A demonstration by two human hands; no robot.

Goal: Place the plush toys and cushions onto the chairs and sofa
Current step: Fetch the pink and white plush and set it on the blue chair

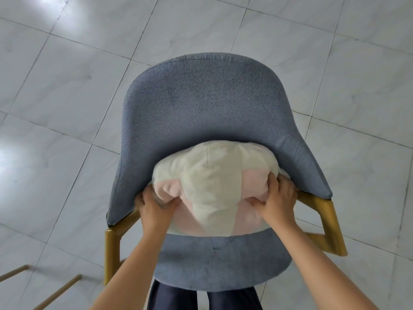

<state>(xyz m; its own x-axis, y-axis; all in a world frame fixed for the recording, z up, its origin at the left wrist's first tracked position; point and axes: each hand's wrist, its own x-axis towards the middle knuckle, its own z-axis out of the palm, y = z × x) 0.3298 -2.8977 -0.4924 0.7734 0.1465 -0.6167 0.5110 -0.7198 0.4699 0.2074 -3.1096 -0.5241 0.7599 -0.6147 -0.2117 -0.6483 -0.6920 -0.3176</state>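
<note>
1. Below, I see a glossy grey-white tiled floor point(67, 90).
2. One blue fabric armchair with yellow wooden legs point(201, 104); one white-and-pink plush cushion point(207, 182) on its seat, against the backrest.
3. My left hand point(154, 206) and right hand point(277, 202) each grip a cushion side, fingers curled in.

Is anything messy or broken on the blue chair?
Nothing stands out. The plush toy sits on the chair seat against the backrest, gripped by the left hand and right hand.
</note>
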